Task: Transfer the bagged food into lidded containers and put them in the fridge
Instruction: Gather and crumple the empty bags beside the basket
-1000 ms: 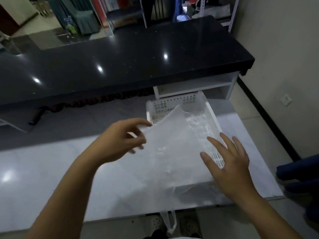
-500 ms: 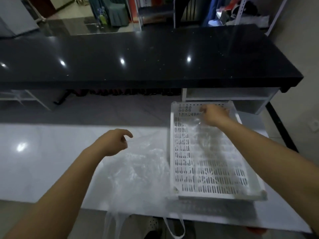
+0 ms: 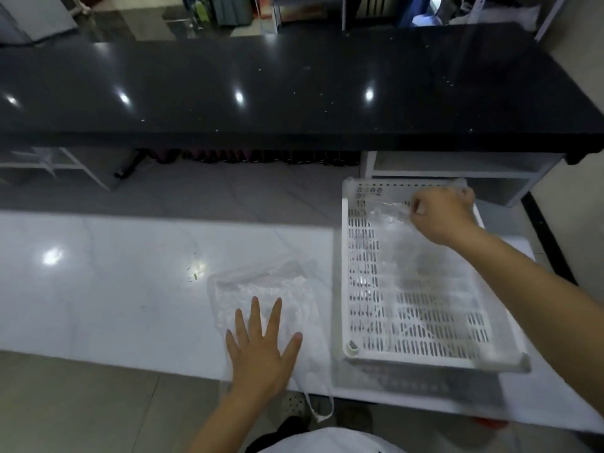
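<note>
A long black counter (image 3: 294,93) ran across the whole far side, well beyond both hands, its glossy top catching several small points of light. Nearer, a white table (image 3: 98,289) lay under both hands, its pale surface stretching away from the left hand's outer side.

A white perforated tray (image 3: 408,322) sat on the table just beside the left hand, on its thumb side, and directly under the right hand and forearm. Its slotted floor and low rim were plain to see, with the near rim close to the table's front edge.

A clear plastic bag (image 3: 261,289) lay flat on the table under the left hand, just beside the tray's near left wall. Its handle loops hung over the table's front edge, below the wrist. What it held could not be made out.

A second sheet of clear plastic (image 3: 389,217) lay crumpled at the far end of the tray, reaching out from the right hand's curled fingers.

The left hand (image 3: 261,351) was spread wide, fingers straight and apart, pressing palm-down on the flat bag. The right hand (image 3: 441,217) was closed, its fingers bunched round the crumpled plastic at the tray's far right corner.
</note>
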Motion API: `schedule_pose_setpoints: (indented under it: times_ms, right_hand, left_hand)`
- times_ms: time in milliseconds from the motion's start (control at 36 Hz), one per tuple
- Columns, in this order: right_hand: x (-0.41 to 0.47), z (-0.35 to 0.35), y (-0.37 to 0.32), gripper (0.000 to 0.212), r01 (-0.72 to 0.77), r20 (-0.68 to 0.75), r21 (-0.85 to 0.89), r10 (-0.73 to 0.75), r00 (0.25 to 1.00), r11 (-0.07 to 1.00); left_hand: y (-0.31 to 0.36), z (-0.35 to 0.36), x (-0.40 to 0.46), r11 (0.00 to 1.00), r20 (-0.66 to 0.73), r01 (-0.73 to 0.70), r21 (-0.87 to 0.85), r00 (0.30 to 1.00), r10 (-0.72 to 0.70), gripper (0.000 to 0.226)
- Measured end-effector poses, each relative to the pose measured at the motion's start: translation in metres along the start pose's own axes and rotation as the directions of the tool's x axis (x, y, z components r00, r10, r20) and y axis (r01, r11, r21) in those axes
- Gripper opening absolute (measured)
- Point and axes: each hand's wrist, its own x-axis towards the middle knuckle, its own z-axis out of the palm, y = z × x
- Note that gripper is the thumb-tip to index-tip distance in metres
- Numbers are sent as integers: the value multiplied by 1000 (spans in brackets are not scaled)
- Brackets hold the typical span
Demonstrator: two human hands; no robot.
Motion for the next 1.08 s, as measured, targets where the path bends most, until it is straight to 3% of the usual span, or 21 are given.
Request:
schedule_pose_setpoints:
  times_ms: [139, 250, 333, 389, 444, 500, 611, 667, 778, 972, 1083]
  right_hand:
    - [-39, -80, -25, 10, 182, -73, 0, -182, 981, 983]
    - [-67, -145, -53, 15, 382, -143, 163, -362, 921, 909]
    - [-79, -173, -79, 9, 407, -105, 388, -399, 911, 827]
    - [-81, -180, -96, 6, 404, -74, 479, -422, 903, 780]
    - [-80, -183, -112, 6, 394, -40, 549, -448, 893, 737]
    - [-76, -183, -127, 7, 368, -12, 605, -455, 891, 706]
    - [-62, -183, -154, 7, 329, 51, 694, -499, 865, 641]
    - [-53, -178, -165, 9, 300, 76, 724, -504, 860, 621]
    - [-35, -144, -186, 9, 278, 98, 707, -479, 872, 651]
    - [-27, -12, -213, 14, 251, 141, 485, -359, 923, 838]
    - [-35, 50, -228, 12, 284, 135, 384, -357, 924, 879]
  left_hand:
    - [-26, 15, 19, 994, -37, -71, 83, 997, 74, 72]
    - [-37, -1, 29, 987, -94, -138, 86, 985, 146, 71]
    - [-29, -34, 29, 971, -161, -159, -179, 978, 131, 80]
    - [-18, -70, 20, 830, -138, -169, -531, 984, 113, 79]
    - [-6, -108, 6, 601, -47, -155, -784, 980, 192, 72]
    - [3, -136, -6, 459, -48, -183, -870, 956, 290, 70]
    - [11, -158, -9, 346, -89, -215, -914, 934, 346, 79]
    - [12, -160, -11, 271, -116, -195, -942, 952, 282, 70]
    - [2, -152, -19, 108, -183, -183, -977, 983, 8, 38]
    - [-53, -92, -42, 169, -93, -48, -984, 959, -267, 33]
    - [-72, -67, -46, 189, -52, 21, -982, 926, -375, 35]
